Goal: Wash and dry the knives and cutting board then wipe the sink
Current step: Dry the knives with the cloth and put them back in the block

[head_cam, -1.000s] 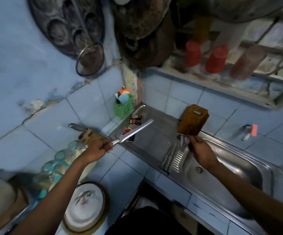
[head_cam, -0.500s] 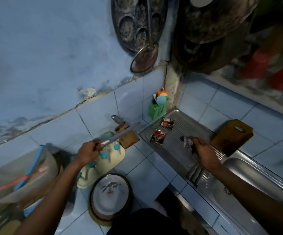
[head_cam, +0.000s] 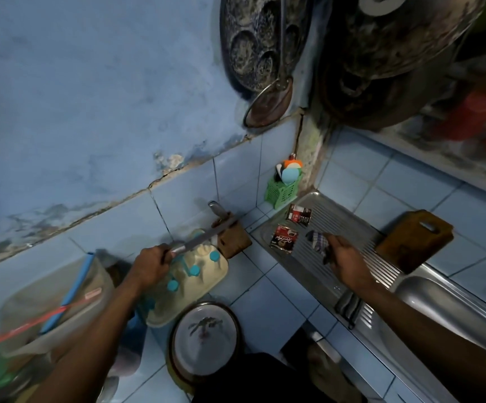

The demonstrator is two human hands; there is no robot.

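The left hand (head_cam: 150, 264), its grip closed on the knife (head_cam: 204, 235), has carried it from above the sink to the block (head_cam: 231, 238) at 12 o'clock on the tabletop, so storing seems next, while the right hand (head_cam: 345, 261) holds the cloth (head_cam: 317, 242).

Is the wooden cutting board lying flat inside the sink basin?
No. The wooden cutting board stands tilted against the tiled wall behind the drainboard, outside the sink basin.
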